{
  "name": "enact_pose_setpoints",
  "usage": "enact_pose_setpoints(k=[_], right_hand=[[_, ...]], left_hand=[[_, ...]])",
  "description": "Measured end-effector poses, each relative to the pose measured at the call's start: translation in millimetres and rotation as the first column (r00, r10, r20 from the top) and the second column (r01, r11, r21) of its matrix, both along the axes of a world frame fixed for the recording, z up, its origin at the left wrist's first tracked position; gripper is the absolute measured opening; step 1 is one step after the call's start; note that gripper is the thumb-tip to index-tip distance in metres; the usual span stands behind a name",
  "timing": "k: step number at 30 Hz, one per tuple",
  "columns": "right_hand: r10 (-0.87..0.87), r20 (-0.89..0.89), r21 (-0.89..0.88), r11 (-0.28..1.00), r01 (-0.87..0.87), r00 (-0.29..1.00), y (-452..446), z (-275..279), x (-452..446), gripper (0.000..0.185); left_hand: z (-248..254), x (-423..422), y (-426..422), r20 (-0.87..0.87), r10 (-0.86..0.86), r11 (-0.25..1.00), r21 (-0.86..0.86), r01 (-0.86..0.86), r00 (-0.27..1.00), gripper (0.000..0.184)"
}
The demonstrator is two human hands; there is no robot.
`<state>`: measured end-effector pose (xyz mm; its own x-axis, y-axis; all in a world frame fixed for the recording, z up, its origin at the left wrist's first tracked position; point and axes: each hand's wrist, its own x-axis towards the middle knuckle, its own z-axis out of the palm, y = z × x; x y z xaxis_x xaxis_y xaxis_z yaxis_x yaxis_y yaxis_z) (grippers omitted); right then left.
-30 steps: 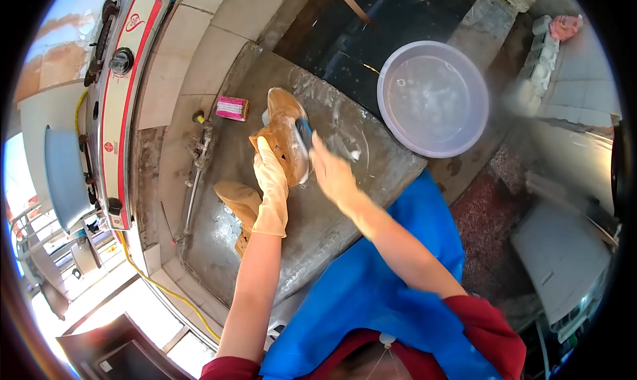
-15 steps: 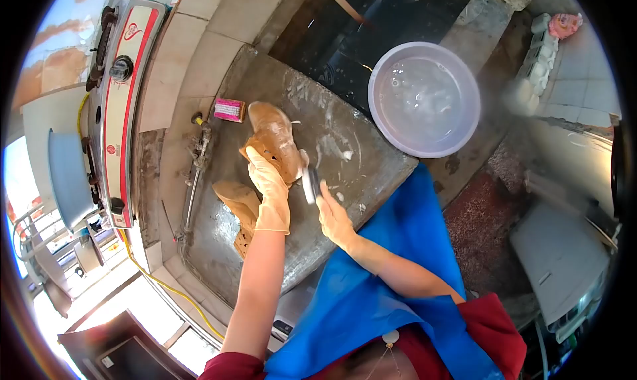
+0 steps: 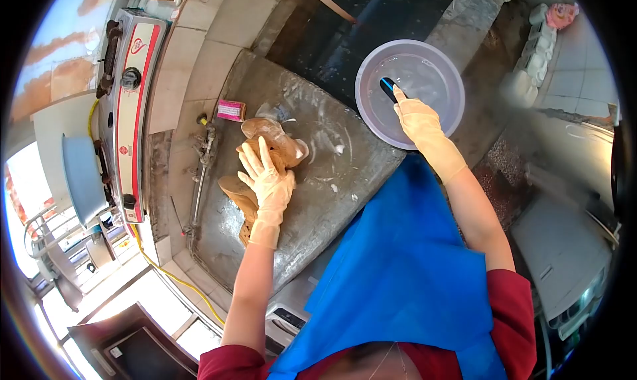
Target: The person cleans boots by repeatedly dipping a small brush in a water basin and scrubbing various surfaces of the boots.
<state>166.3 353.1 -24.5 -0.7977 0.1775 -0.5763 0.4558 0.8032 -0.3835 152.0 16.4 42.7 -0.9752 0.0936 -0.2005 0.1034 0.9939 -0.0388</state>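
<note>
My left hand [image 3: 269,181], in a pale rubber glove, rests on a tan shoe [image 3: 292,152] with its fingers spread. Suds cling to this shoe, which lies on the grey concrete slab [image 3: 318,181]. A second tan shoe [image 3: 240,197] with cut-out holes lies beside it, partly behind my left hand. Also gloved, my right hand [image 3: 418,118] grips a dark-handled brush [image 3: 387,85] over the lilac basin [image 3: 458,91] of cloudy water. The brush's head is dipped in and its bristles are hidden.
A pink-wrapped bar [image 3: 231,110] sits at the slab's back left, near a metal tap [image 3: 206,138]. Dark water fills the tank [image 3: 332,35] behind. On the left stands a gas stove [image 3: 136,108] with a yellow hose [image 3: 179,290]. My blue apron [image 3: 398,260] hangs against the slab's edge.
My right hand has carried the brush from the shoe to the basin on the right. The shoe now lies turned, and my left hand's fingers have spread out on it.
</note>
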Motion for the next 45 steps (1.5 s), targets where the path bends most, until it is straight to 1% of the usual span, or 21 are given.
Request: enact_pose_setpoints(k=[2, 4, 6, 7, 8, 10, 12, 14, 15, 17, 19, 21, 22, 24, 25, 27, 32, 35, 40, 43, 45], right_hand=[[0.043, 0.029, 0.018, 0.999, -0.043, 0.999, 8, -14, 3, 0.051], [0.078, 0.065, 0.029, 0.996, -0.080, 0.995, 13, -17, 9, 0.051], [0.067, 0.040, 0.024, 0.997, -0.068, 0.997, 17, -16, 16, 0.050], [0.065, 0.041, 0.016, 0.998, -0.066, 0.997, 17, -11, 18, 0.050], [0.007, -0.007, -0.023, 1.000, -0.007, 1.000, 16, -6, 22, 0.050], [-0.067, -0.054, -0.059, 0.996, 0.064, 0.996, 15, 10, 30, 0.050], [-0.172, -0.160, -0.170, 0.975, 0.144, 0.972, 4, 28, 37, 0.050], [-0.236, -0.124, -0.288, 0.938, 0.192, 0.964, -14, 33, 38, 0.049], [-0.267, -0.168, -0.383, 0.905, 0.187, 0.949, -28, 28, 41, 0.050], [-0.466, -0.533, -0.579, 0.809, 0.096, 0.706, -75, -9, 46, 0.052], [-0.476, -0.121, -0.770, 0.599, 0.220, 0.871, -110, -2, 38, 0.052], [-0.463, -0.065, -0.811, 0.540, 0.223, 0.884, -141, 3, 28, 0.050], [-0.563, -0.216, -0.823, 0.545, 0.162, 0.798, -148, 13, 24, 0.046], [-0.482, -0.029, -0.815, 0.519, 0.259, 0.875, -137, 32, 16, 0.044], [-0.478, -0.031, -0.811, 0.526, 0.258, 0.878, -143, 16, 16, 0.044], [-0.628, -0.323, -0.822, 0.557, 0.120, 0.708, -160, -9, 17, 0.045], [-0.584, -0.054, -0.877, 0.416, 0.241, 0.810, -168, 10, 6, 0.046], [-0.447, 0.013, -0.794, 0.539, 0.281, 0.894, -158, 11, 4, 0.046], [-0.501, -0.044, -0.817, 0.516, 0.258, 0.864, -159, 10, 37, 0.046], [-0.437, -0.168, -0.825, 0.553, 0.117, 0.884, -147, 14, 7, 0.046], [-0.371, -0.114, -0.820, 0.559, 0.124, 0.922, -139, 22, -32, 0.046]], left_hand=[[-2, -7, -10, 0.121, -0.139, 0.982, -0.113, 0.153, 0.983, 0.095], [2, -21, -13, 0.041, -0.297, 0.946, -0.120, 0.300, 0.954, 0.087], [12, -36, -12, 0.287, -0.396, 0.878, -0.159, 0.451, 0.872, 0.074], [19, -42, -6, 0.254, -0.541, 0.765, -0.249, 0.594, 0.802, 0.051], [24, -52, 1, 0.259, -0.542, 0.761, -0.252, 0.598, 0.799, 0.051], [38, -77, 30, 0.556, -0.475, 0.657, -0.291, 0.695, 0.682, 0.030], [36, -92, 45, 0.530, -0.490, 0.678, -0.268, 0.685, 0.692, 0.022], [35, -109, 62, 0.579, -0.427, 0.692, -0.285, 0.663, 0.694, 0.022], [35, -117, 65, 0.549, -0.348, 0.843, -0.172, 0.510, 0.760, 0.026], [30, -129, 56, 0.516, -0.335, 0.934, 0.070, 0.351, 0.788, 0.034], [23, -124, 47, 0.532, -0.268, 0.959, 0.225, 0.172, 0.803, 0.039], [34, -102, 54, 0.607, -0.078, 0.977, 0.205, -0.060, 0.791, 0.047], [28, -94, 50, 0.583, -0.017, 0.953, 0.256, -0.163, 0.812, 0.045], [38, -83, 47, 0.583, 0.045, 0.938, 0.254, -0.235, 0.811, 0.041], [46, -85, 52, 0.585, 0.046, 0.935, 0.260, -0.241, 0.809, 0.041], [60, -87, 51, 0.579, 0.046, 0.943, 0.245, -0.227, 0.814, 0.039], [42, -107, 51, 0.455, -0.195, 0.978, 0.158, 0.136, 0.869, 0.037], [24, -107, 46, 0.709, 0.012, 0.891, 0.312, -0.330, 0.705, 0.044], [9, -101, 50, 0.695, -0.036, 0.891, 0.348, -0.292, 0.718, 0.042], [0, -101, 42, 0.709, -0.004, 0.818, 0.408, -0.405, 0.706, 0.038], [9, -105, 46, 0.707, 0.082, 0.858, 0.308, -0.410, 0.703, 0.036]])
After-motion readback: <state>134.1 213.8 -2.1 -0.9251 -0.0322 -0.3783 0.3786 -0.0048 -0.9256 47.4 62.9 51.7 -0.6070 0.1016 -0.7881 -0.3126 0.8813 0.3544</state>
